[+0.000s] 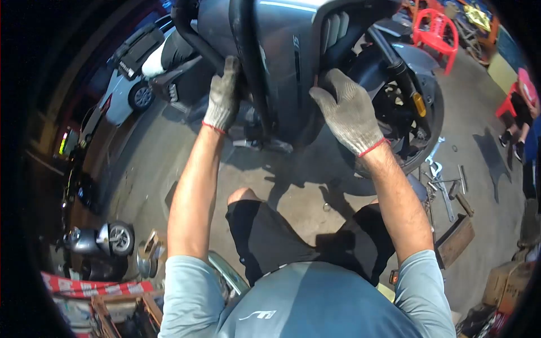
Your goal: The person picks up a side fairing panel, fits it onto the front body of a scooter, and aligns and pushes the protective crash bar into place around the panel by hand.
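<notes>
In front of me stands a motorcycle with a grey fairing panel (287,73) marked "15". A thick black tube (251,62) runs down its left part. My left hand (224,98), in a dirty knit glove with a red cuff, is beside this tube with its visible fingers stretched upward. Part of that hand is hidden near the tube. My right hand (349,112), gloved alike, is at the panel's right edge. Its thumb lies by the edge and its fingers bend toward the dark recess; their exact contact is hard to see. The front wheel (431,127) is right of that hand.
Wrenches (445,191) and a T-handle tool (462,180) lie on the floor at right, near a wooden block (455,242). A red chair (437,36) stands behind. A seated person (521,110) is far right. A scooter (101,239) and a white car (127,101) are left.
</notes>
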`<state>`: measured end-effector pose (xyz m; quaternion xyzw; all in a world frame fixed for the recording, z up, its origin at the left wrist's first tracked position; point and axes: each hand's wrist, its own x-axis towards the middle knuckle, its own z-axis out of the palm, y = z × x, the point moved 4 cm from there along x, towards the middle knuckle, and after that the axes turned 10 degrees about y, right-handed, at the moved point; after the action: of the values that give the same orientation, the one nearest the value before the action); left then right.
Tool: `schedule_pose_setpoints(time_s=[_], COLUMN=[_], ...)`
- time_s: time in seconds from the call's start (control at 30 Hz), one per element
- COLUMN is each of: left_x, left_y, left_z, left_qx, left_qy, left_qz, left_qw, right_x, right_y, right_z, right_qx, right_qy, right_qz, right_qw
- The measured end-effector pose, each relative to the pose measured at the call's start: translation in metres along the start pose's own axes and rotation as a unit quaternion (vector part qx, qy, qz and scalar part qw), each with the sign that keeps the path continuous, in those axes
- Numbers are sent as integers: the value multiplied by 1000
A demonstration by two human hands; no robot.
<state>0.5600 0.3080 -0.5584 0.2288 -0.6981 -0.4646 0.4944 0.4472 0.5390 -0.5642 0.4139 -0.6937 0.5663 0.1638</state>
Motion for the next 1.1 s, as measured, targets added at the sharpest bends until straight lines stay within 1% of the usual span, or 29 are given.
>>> schedule_pose_setpoints(time_s=[0.03, 0.07, 0.1, 0.13, 0.17, 0.2, 0.27, 0.3, 0.33, 0.37, 0.4, 0.47, 0.5, 0.53, 0.6, 0.63, 0.67, 0.73, 0.77, 0.8, 0.83, 0.87, 0.93, 1.0, 1.03, 1.07, 1.1], left_x=[-1, 3, 5, 5, 8, 14, 19, 18, 14, 10, 6, -3, 7, 2, 2, -5, -9, -5, -11, -13, -14, -15, -21, -16, -14, -19, -20], left_y=[2, -5, -4, -3, -13, -21, -23, -33, -29, -29, -29, -13, -28, -26, -23, -14, -4, -11, -1, 1, 6, 10, 10, -10, -9, -6, -12], left_z=[0, -5, -9, -9, -10, -15, -18, -21, -18, -15, -13, -2, -13, -12, -6, -3, -1, -3, -1, -1, -1, -2, -6, 1, 2, 0, -2], left_qx=[2, -21, 79, 177, 105, 115, 109, 64, 66, -56, -181, -176, -109, -129, -98, -92, -31, -18, -33, -42, -27, -14, 57, 132, 115, 92, 31], left_qy=[1, -59, -59, -64, -81, -79, -98, -97, -94, -62, -27, -8, -15, 2, 19, 21, 37, 22, 16, -5, -20, -37, -120, -187, -181, -159, -173], left_qz=[-61, -148, -32, 85, -16, -22, 68, 1, 2, -86, -168, -188, -154, -160, -105, -102, -105, -74, -66, -74, -76, -77, 36, -50, 158, 355, 331], left_qw=[998, 987, 995, 978, 991, 990, 987, 993, 993, 993, 969, 966, 982, 979, 989, 990, 993, 997, 997, 996, 997, 996, 990, 972, 964, 917, 927], right_x=[0, -2, -4, -5, -5, -7, -12, -13, -13, -12, -11, -8, -7, -7, -7, -7, -7, -10, -12, -15, -16, -17, -24, -27, -32, -34, -40], right_y=[0, 2, 4, 7, 7, 9, 15, 16, 16, 15, 14, 15, 16, 17, 15, 16, 20, 23, 22, 21, 11, 3, 2, -8, -5, -1, 0], right_z=[-1, -1, 0, 1, 0, 1, 4, 5, 6, 4, 3, 7, 9, 12, 15, 17, 20, 22, 25, 27, 24, 26, 34, 43, 51, 51, 57], right_qx=[14, 28, 27, 39, 43, 45, 57, 43, 28, 38, 40, 33, 33, 49, 54, 44, 44, 62, 91, 117, 68, 35, 19, -21, -10, -56, -9], right_qy=[0, 0, 23, 16, 10, 6, 3, 3, 3, 13, 11, -22, -9, 9, 37, 38, 31, 37, 40, 44, 47, 69, 102, 153, 215, 191, 221], right_qz=[-11, -19, -51, -43, -42, -42, -43, -44, -48, -58, -65, -4, -2, -7, -33, -19, -2, -2, 32, 66, 64, 31, 82, 75, 88, 103, 142], right_qw=[1000, 999, 998, 998, 998, 998, 997, 998, 998, 998, 997, 999, 999, 999, 997, 998, 999, 997, 995, 990, 995, 997, 991, 985, 973, 974, 965])
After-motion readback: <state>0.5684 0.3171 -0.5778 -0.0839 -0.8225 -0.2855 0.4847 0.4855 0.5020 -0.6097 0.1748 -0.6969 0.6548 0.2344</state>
